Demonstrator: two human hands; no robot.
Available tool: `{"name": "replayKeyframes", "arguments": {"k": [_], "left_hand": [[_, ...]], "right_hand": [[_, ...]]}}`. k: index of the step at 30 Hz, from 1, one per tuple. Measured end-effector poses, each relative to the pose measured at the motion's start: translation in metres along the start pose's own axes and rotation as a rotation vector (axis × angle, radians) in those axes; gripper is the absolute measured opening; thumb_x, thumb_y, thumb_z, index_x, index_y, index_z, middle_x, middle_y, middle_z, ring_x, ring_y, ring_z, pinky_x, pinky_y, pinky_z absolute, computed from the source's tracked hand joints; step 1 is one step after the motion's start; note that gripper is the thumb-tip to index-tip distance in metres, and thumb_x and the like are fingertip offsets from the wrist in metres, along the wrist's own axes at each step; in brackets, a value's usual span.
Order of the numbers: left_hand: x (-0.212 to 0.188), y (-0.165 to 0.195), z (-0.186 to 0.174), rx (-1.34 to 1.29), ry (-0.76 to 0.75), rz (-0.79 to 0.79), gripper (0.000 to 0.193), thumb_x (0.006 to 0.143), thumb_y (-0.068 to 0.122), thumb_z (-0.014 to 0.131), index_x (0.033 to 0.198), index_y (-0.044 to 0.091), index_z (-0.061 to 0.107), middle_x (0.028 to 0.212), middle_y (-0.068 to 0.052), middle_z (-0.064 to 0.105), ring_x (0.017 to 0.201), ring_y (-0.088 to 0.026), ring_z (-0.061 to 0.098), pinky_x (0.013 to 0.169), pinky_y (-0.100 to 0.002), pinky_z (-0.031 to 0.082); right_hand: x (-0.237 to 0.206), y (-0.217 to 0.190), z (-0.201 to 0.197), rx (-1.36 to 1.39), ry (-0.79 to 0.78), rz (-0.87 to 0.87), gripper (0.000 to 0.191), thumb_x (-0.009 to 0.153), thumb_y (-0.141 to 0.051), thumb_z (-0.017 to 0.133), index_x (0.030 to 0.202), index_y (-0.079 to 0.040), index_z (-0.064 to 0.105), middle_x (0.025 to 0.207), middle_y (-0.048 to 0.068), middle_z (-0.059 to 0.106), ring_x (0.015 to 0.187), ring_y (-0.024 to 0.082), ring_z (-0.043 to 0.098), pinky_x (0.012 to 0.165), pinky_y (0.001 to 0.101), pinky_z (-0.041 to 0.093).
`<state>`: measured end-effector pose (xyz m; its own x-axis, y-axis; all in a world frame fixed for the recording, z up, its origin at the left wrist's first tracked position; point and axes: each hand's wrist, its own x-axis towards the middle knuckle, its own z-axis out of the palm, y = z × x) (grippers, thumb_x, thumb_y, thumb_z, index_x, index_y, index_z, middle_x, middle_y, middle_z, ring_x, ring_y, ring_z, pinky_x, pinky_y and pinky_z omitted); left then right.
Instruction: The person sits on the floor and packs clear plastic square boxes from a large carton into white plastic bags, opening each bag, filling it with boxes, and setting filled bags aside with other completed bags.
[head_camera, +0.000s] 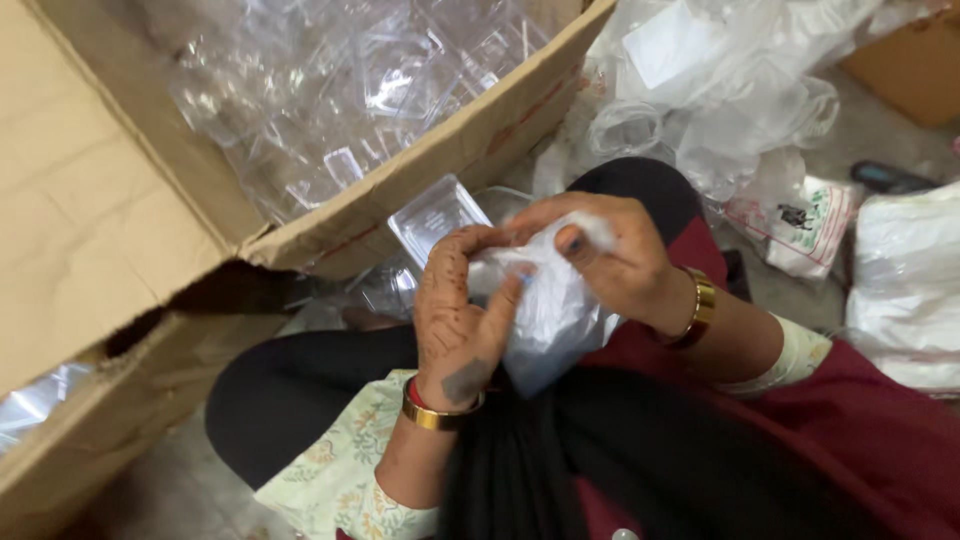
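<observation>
A: What are the hands holding?

B: Both are on a small clear plastic bag (548, 310), held over the lap just in front of the big cardboard box (130, 190). The left hand (462, 310) is curled round the bag's left edge, thumb pressed against the film — a closed grip, not a loose touch.

A: And the right hand (600, 255)?

B: It comes over the top, fingers bent down, pinching the upper rim of the bag between thumb and fingertips. Also closed on it. The top of the bag is blurred, so I cannot tell whether its mouth is open.

A: What lies around?

B: Clear plastic trays (350, 90) fill the box; one more tray (435, 212) sits just beyond the left hand's knuckles. More crumpled plastic bags (720, 90) are piled to the right — well apart from the hands.
</observation>
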<state>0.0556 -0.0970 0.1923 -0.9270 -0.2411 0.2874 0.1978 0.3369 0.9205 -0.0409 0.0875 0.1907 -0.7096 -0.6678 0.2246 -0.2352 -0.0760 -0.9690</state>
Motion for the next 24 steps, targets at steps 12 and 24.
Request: {"name": "replayKeyframes", "arguments": {"k": [12,24], "left_hand": [[0.001,-0.024,-0.031,0.107,0.000,0.001,0.015,0.096,0.018,0.068,0.105,0.006,0.067,0.093,-0.011,0.071,0.088,-0.031,0.070,0.077,-0.040,0.054],[-0.013,-0.029,-0.030,0.125,0.022,-0.034,0.014,0.098,0.020,0.067,0.105,0.008,0.069,0.089,-0.011,0.071,0.084,-0.030,0.070,0.073,-0.039,0.053]], "right_hand": [[0.006,-0.002,0.028,0.228,0.102,0.268,0.048,0.104,-0.035,0.062,0.129,0.006,0.062,0.123,0.016,0.072,0.114,0.021,0.069,0.101,0.0365,0.057],[-0.011,0.034,0.040,0.360,0.221,0.395,0.014,0.097,-0.008,0.068,0.108,0.002,0.071,0.107,0.011,0.075,0.097,0.015,0.070,0.091,0.0332,0.057]]}}
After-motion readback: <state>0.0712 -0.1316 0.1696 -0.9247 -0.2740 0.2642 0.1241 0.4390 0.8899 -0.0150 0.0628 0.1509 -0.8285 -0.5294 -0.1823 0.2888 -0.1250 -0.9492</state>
